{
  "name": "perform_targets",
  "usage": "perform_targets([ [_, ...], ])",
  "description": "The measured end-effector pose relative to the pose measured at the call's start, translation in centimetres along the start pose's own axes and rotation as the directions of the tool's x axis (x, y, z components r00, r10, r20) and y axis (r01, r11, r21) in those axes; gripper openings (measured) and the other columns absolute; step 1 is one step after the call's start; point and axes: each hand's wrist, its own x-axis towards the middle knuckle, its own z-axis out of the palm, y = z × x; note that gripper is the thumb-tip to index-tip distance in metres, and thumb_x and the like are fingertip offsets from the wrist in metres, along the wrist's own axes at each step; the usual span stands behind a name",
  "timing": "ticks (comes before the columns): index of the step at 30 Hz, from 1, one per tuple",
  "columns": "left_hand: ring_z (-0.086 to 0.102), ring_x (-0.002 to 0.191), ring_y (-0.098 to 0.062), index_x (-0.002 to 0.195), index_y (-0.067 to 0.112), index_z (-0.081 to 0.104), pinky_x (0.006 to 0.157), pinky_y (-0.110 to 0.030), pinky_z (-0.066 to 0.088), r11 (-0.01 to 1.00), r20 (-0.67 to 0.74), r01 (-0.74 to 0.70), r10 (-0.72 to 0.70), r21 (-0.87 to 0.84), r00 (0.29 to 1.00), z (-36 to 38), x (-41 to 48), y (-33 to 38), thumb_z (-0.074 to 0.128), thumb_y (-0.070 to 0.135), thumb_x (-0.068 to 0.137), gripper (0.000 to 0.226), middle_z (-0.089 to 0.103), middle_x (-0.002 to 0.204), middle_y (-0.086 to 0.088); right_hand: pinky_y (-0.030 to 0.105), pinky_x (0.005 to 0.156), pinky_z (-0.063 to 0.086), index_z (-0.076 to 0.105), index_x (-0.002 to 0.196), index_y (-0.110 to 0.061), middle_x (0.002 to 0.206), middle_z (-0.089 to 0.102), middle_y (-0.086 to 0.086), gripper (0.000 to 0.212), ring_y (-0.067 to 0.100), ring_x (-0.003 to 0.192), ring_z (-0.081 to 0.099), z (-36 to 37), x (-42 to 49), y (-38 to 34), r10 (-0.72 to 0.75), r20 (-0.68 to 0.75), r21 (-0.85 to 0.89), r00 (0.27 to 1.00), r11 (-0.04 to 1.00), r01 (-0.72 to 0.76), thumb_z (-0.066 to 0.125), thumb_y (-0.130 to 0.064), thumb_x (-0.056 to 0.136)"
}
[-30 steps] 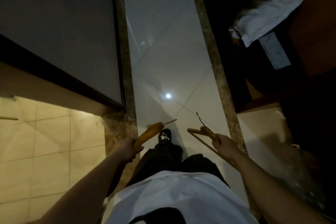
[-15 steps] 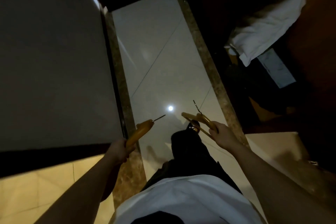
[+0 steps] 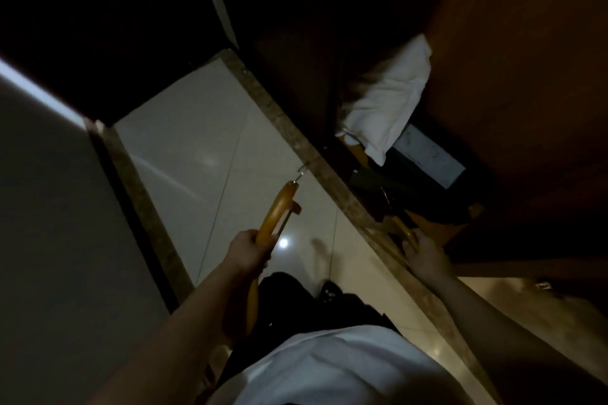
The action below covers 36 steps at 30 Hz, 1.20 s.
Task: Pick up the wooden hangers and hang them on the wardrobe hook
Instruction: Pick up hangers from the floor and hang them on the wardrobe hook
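Wooden hanger rises from the left hand, whose fingers wrap one end, its metal hook far over the pale tiled floor. To the right, the right hand grips a second wooden hanger, mostly hidden in shadow, at the dark wardrobe opening. A white pillow lies inside, farther back.
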Motion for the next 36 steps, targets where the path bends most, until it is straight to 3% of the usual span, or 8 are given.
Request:
perform_targets([
  [4, 0.049, 0.047, -0.014, 0.085, 0.009, 0.054, 0.043, -0.022, 0.045, 0.965, 0.075, -0.047, 0.069, -0.260, 0.995, -0.5, 3.7, 8.1, 0.058, 0.024, 0.091, 0.016, 0.053, 0.062, -0.007, 0.031, 0.072, 0.040, 0.056, 0.102, -0.008, 0.085, 0.057, 0.008, 0.017, 0.030, 0.091, 0.059, -2.8, 2.9, -4.9, -0.009, -0.171, 0.084, 0.985, 0.996, 0.024, 0.046, -0.020, 0.096],
  [13, 0.056, 0.048, -0.010, 0.093, 0.014, 0.052, 0.043, -0.020, 0.049, 0.771, 0.371, 0.036, 0.264, -0.635, 0.890, -1.6, 10.0, 23.9, 0.057, 0.014, 0.091, 0.005, 0.056, 0.061, -0.001, 0.028, 0.068, 0.037, 0.060, 0.095, -0.018, 0.090, 0.054, 0.001, 0.015, 0.023, 0.086, 0.056, -9.0, 7.8, -16.5, 0.017, -0.444, 0.112, 0.896, 0.993, 0.037, 0.049, -0.028, 0.095],
  [15, 0.056, 0.047, -0.009, 0.089, 0.015, 0.054, 0.043, -0.019, 0.049, 0.747, 0.417, 0.046, 0.318, -0.664, 0.852, -1.6, 10.0, 26.7, 0.057, 0.014, 0.090, 0.003, 0.057, 0.058, 0.000, 0.025, 0.065, 0.035, 0.059, 0.098, -0.020, 0.089, 0.056, 0.000, 0.013, 0.022, 0.087, 0.057, -10.5, 7.8, -18.4, 0.032, -0.486, 0.123, 0.874, 0.992, 0.032, 0.049, -0.027, 0.095],
  [19, 0.053, 0.046, -0.010, 0.082, 0.013, 0.054, 0.044, -0.021, 0.048, 0.741, 0.462, -0.007, 0.427, -0.672, 0.777, -0.5, 9.2, 30.5, 0.056, 0.013, 0.090, 0.009, 0.054, 0.056, 0.000, 0.035, 0.077, 0.044, 0.057, 0.113, -0.020, 0.098, 0.064, 0.003, 0.022, 0.027, 0.097, 0.059, -14.0, 7.3, -20.8, 0.024, -0.621, 0.136, 0.783, 0.988, 0.077, 0.052, -0.029, 0.093],
  [24, 0.054, 0.047, -0.014, 0.072, 0.011, 0.048, 0.049, -0.025, 0.049, 0.725, 0.458, -0.252, 0.625, -0.642, 0.632, 1.7, 6.6, 34.8, 0.055, 0.006, 0.090, 0.020, 0.049, 0.057, -0.006, 0.034, 0.068, 0.042, 0.055, 0.111, -0.020, 0.084, 0.061, 0.000, 0.023, 0.032, 0.087, 0.062, -18.4, 6.3, -22.1, -0.013, -0.746, 0.094, 0.665, 0.988, 0.125, 0.048, -0.035, 0.095],
  [29, 0.062, 0.053, -0.020, 0.080, 0.008, 0.050, 0.061, -0.034, 0.053, 0.622, 0.405, -0.442, 0.771, -0.647, 0.491, 4.3, 3.4, 39.9, 0.061, 0.004, 0.087, 0.013, 0.055, 0.066, -0.012, 0.040, 0.083, 0.046, 0.050, 0.124, -0.021, 0.110, 0.066, 0.006, 0.035, 0.032, 0.105, 0.060, -24.1, 5.7, -22.5, -0.020, -0.841, 0.093, 0.541, 0.979, 0.181, 0.049, -0.036, 0.093],
  [33, 0.063, 0.058, -0.017, 0.094, 0.010, 0.053, 0.063, -0.031, 0.055, 0.540, 0.368, -0.491, 0.836, -0.683, 0.408, 7.3, 1.0, 44.3, 0.058, -0.005, 0.086, 0.018, 0.058, 0.082, -0.006, 0.045, 0.095, 0.044, 0.041, 0.135, -0.032, 0.130, 0.058, 0.004, 0.045, 0.030, 0.120, 0.053, -29.6, 5.3, -22.2, -0.025, -0.894, 0.086, 0.448, 0.970, 0.226, 0.052, -0.036, 0.092],
  [36, 0.067, 0.077, -0.010, 0.109, 0.012, 0.055, 0.073, -0.021, 0.055, 0.436, 0.279, -0.597, 0.898, -0.673, 0.341, 9.6, -0.7, 47.9, 0.058, -0.005, 0.085, 0.030, 0.061, 0.093, 0.001, 0.048, 0.099, 0.042, 0.037, 0.138, -0.036, 0.133, 0.057, -0.001, 0.048, 0.029, 0.122, 0.052, -34.1, 4.9, -21.8, -0.071, -0.914, 0.041, 0.400, 0.964, 0.264, 0.051, -0.035, 0.093],
])
